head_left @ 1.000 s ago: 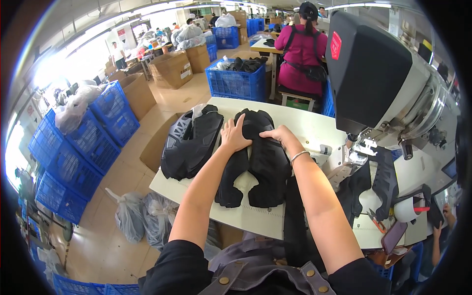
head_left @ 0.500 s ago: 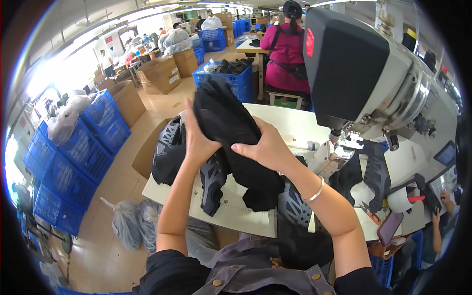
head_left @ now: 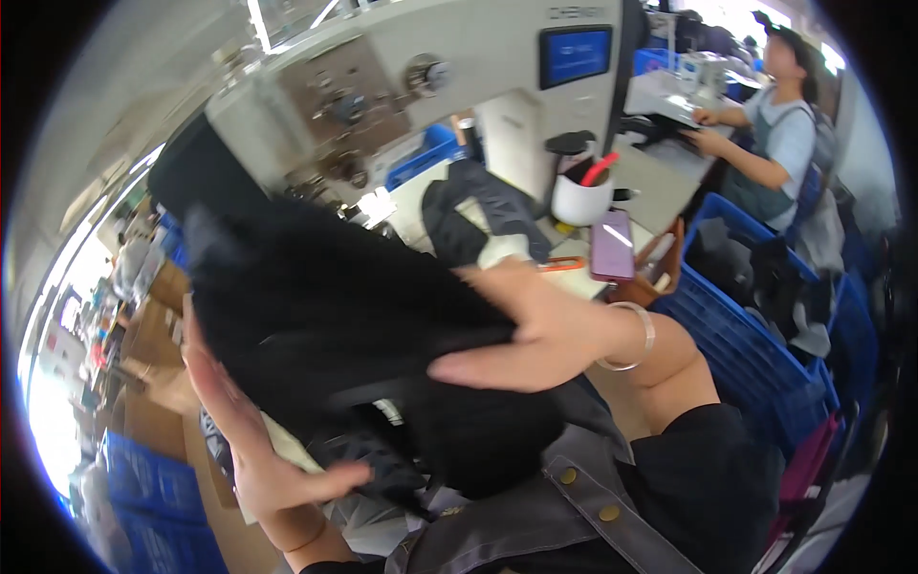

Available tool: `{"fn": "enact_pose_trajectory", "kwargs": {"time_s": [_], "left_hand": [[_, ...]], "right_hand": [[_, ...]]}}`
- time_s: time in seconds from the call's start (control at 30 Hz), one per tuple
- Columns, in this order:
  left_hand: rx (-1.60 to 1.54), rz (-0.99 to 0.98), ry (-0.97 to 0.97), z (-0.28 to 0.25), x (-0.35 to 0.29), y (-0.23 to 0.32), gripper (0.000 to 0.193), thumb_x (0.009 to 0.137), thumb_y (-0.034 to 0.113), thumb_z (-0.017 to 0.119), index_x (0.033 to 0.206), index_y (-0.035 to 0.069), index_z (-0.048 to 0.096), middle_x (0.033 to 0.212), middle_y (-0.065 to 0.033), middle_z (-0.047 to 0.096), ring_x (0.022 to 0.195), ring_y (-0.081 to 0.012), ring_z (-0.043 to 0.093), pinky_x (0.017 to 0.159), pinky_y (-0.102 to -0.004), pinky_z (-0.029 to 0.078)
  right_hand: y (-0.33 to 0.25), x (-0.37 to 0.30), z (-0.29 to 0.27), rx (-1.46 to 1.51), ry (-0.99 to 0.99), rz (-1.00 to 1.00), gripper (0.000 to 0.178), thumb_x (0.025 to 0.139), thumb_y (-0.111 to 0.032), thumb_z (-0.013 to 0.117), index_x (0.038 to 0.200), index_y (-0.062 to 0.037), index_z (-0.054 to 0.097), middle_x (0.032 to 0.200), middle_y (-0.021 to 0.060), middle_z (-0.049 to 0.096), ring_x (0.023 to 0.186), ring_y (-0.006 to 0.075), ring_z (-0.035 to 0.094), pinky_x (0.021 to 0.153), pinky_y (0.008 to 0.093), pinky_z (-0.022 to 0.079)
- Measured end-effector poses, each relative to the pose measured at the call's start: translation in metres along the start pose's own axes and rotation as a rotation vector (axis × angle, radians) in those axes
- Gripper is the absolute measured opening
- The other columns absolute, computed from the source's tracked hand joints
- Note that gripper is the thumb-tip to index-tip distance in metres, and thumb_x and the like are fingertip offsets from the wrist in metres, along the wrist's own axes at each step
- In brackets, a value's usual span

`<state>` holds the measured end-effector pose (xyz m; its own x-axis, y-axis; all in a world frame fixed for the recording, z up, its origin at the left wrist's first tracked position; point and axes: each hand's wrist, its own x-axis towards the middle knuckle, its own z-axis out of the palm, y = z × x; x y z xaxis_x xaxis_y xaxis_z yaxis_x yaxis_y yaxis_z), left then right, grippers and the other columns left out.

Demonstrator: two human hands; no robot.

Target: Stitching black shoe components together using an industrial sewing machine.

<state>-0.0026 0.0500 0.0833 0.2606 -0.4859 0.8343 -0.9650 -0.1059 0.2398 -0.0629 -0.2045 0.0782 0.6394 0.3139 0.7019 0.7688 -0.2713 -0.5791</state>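
A thick stack of black fabric pieces [head_left: 316, 297], blurred by motion, is tilted between my two hands above the work table. My right hand [head_left: 540, 330], a silvery bangle at its wrist, grips the stack's right side, with the thumb lying across the top. Along the left edge is my left hand [head_left: 258, 450], its fingers partly behind the stack and its thumb near the lower edge. Dark grey shoe uppers [head_left: 492, 196] lie on the table beyond my right hand. Under the stack, a dark patterned piece [head_left: 378, 469] shows in part.
A large sewing machine [head_left: 478, 57] with a blue screen [head_left: 574, 55] spans the far side. A white cup [head_left: 581, 199], orange-handled snips [head_left: 562, 264], a purple phone [head_left: 612, 247] and a brown pouch [head_left: 660, 263] sit nearby. At right, a blue crate [head_left: 746, 335] holds dark pieces; a co-worker [head_left: 779, 124] sits beyond.
My view has swung to the right, bringing the machine's screen and the right-hand crate into sight. The stack has come closer and tilted leftward, still between both hands.
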Motion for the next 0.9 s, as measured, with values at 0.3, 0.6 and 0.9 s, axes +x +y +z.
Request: {"fn": "enact_pose_trajectory", "kwargs": {"time_s": [0.3, 0.6, 0.9], "left_hand": [[0.180, -0.164, -0.428, 0.077, -0.022, -0.049, 0.043, 0.071, 0.018, 0.064, 0.108, 0.000, 0.052, 0.111, -0.0175, 0.053, 0.103, -0.0343, 0.049, 0.088, -0.0415, 0.037], [0.576, -0.889, -0.584, 0.118, -0.098, -0.088, 0.081, 0.071, 0.038, 0.066, 0.134, 0.006, 0.026, 0.136, -0.0247, 0.022, 0.123, -0.0395, 0.028, 0.100, -0.0433, 0.025], [0.466, -1.107, -0.400, 0.123, -0.097, -0.091, 0.095, 0.062, 0.036, 0.074, 0.135, 0.006, 0.021, 0.134, -0.0248, 0.026, 0.122, -0.0389, 0.029, 0.100, -0.0423, 0.028]], "right_hand": [[-0.116, -0.207, -0.152, -0.542, 0.997, 0.303, 0.054, 0.062, -0.009, 0.068, 0.111, 0.0075, 0.051, 0.106, 0.0134, 0.058, 0.096, 0.0193, 0.056, 0.087, 0.0289, 0.041], [-0.089, -0.210, -0.239, -1.216, 1.011, 0.579, 0.041, 0.077, -0.013, 0.060, 0.111, 0.0078, 0.050, 0.102, 0.0127, 0.058, 0.092, 0.0160, 0.054, 0.084, 0.0259, 0.040], [0.137, -0.168, -0.411, -0.683, 1.599, -0.058, 0.046, 0.069, 0.000, 0.065, 0.111, 0.0068, 0.047, 0.106, 0.0120, 0.055, 0.092, 0.0207, 0.055, 0.079, 0.0276, 0.046]]}}
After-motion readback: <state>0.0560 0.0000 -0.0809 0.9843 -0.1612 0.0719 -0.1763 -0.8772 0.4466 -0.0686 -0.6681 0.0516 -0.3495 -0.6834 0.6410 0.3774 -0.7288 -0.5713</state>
